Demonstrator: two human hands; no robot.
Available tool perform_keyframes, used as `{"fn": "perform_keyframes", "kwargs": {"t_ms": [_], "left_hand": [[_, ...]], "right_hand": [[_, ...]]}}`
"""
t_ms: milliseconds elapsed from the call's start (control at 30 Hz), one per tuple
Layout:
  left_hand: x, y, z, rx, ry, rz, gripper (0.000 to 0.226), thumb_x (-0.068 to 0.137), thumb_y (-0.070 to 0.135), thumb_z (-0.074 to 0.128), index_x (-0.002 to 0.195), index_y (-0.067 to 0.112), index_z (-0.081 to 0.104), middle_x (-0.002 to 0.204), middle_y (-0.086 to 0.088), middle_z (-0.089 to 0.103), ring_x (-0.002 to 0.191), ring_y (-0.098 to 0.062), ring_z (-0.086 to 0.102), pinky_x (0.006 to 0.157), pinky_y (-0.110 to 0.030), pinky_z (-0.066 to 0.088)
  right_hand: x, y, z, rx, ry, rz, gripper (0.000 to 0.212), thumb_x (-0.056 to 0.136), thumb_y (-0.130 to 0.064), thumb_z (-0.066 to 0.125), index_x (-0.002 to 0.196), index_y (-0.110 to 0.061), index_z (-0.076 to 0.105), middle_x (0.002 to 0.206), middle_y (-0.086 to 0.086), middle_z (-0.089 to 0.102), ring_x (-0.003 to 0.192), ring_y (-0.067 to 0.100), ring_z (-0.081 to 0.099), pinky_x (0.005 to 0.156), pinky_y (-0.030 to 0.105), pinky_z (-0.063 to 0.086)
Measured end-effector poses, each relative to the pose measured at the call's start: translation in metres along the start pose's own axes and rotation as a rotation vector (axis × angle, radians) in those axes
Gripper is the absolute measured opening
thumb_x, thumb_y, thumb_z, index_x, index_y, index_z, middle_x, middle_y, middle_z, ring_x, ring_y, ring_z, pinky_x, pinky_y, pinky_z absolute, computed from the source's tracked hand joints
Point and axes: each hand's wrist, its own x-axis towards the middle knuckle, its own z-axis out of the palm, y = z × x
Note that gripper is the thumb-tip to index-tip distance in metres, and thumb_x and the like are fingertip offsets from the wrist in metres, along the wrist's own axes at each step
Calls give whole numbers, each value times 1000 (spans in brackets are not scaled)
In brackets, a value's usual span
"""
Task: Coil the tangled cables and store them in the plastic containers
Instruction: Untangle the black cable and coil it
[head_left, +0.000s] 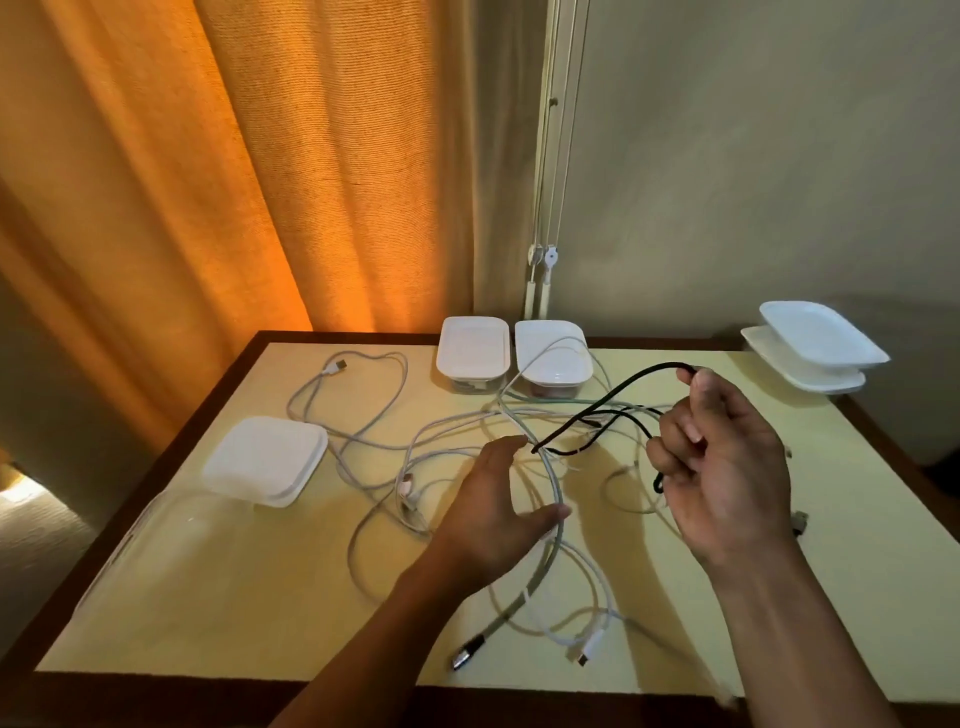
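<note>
Head view: our right hand (727, 457) grips looped black cable (641, 372) above the table (260, 597), left hand (498, 499) open near the white tangle (408, 488), where the black end seems caught, so we risk dragging everything.

A pale yellow table (234, 613) with a dark wooden border. Tangled white cables (363, 441) sprawl across its middle. Two lidded plastic containers (472, 353) sit at the far edge, stacked white lids (815, 345) far right, a white lid (265, 460) and clear container (171, 525) left.
</note>
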Motion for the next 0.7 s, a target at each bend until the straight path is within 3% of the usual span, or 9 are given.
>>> {"fn": "perform_keyframes", "kwargs": {"t_ms": [133, 200, 300, 433, 500, 567, 700], "left_hand": [[18, -2, 8, 87, 121, 49, 109, 78, 42, 86, 160, 33, 15, 163, 3, 20, 150, -17, 21, 122, -34, 28], [30, 5, 6, 212, 210, 146, 89, 81, 40, 84, 154, 39, 33, 149, -1, 34, 139, -19, 32, 115, -35, 37], [55, 25, -10, 304, 190, 340, 26, 97, 36, 66, 122, 29, 70, 119, -1, 59, 109, -17, 55, 90, -36, 51], [95, 74, -53, 287, 28, 288, 25, 106, 29, 55, 106, 20, 78, 94, -4, 73, 86, -20, 66, 75, -32, 49], [110, 103, -75, 199, 11, 232, 25, 104, 23, 56, 101, 15, 80, 79, 1, 73, 65, -8, 65, 61, -20, 47], [115, 132, -88, 37, -14, 182, 23, 101, 23, 64, 91, 9, 79, 56, 5, 64, 43, -7, 55, 48, -22, 44], [105, 176, -90, -326, -103, 133, 34, 92, 30, 77, 76, 0, 73, 52, -6, 58, 45, -19, 52, 43, -28, 46]], "right_hand": [[0, -7, 1, 144, -66, 17, 18, 102, -25, 51, 97, -16, 66, 57, -4, 33, 46, 7, 24, 42, 20, 23], [0, -9, -1, 186, -105, 4, 20, 103, -25, 48, 96, -17, 64, 57, -5, 34, 46, 6, 25, 43, 20, 23], [4, -10, -9, 113, -98, -43, 20, 103, -24, 48, 97, -15, 64, 58, -3, 34, 48, 8, 25, 44, 22, 25], [11, 4, -30, -317, 104, -160, 17, 101, -27, 58, 107, -20, 72, 65, 0, 43, 56, 13, 33, 51, 29, 33], [15, 13, -34, -520, 134, -205, 15, 101, -28, 62, 111, -27, 72, 72, -9, 58, 63, 11, 47, 61, 34, 45], [17, 20, -32, -674, 85, -219, 19, 100, -27, 63, 117, -31, 70, 78, -17, 65, 71, 4, 56, 73, 33, 51], [14, 25, -18, -775, -107, -215, 35, 95, -22, 70, 128, -33, 64, 66, -9, 46, 62, 10, 46, 67, 25, 45]]}}
